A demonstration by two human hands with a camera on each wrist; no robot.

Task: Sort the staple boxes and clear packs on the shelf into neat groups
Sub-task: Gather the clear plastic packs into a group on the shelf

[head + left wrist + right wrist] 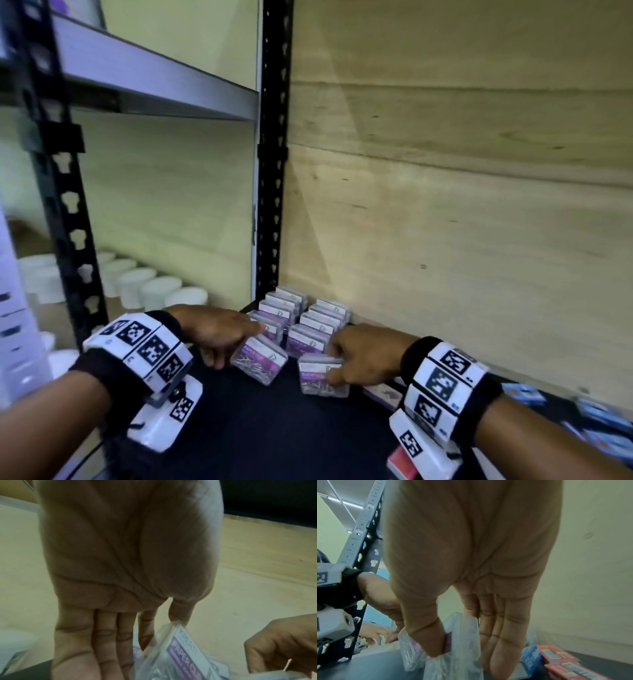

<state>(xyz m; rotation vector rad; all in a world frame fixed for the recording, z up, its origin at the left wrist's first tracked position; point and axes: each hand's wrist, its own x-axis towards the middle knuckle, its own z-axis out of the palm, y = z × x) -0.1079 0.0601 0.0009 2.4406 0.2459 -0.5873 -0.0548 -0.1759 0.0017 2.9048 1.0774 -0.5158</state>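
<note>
Clear packs of paper clips with purple labels stand in two rows [301,318] at the back left corner of the dark shelf [260,435]. My left hand [239,346] pinches one clear pack [258,359] between thumb and fingers just in front of the left row; its label shows in the left wrist view [181,654]. My right hand [337,366] grips a second clear pack [322,377] in front of the right row, thumb on its face and fingers behind it [462,635]. Blue staple boxes [524,394] and red ones [559,654] lie to the right.
A black slotted upright [274,171] stands right behind the rows, and a plywood wall [445,205] closes the back. White round tubs [150,284] sit on the neighbouring shelf to the left. A grey shelf board [154,78] hangs overhead at left.
</note>
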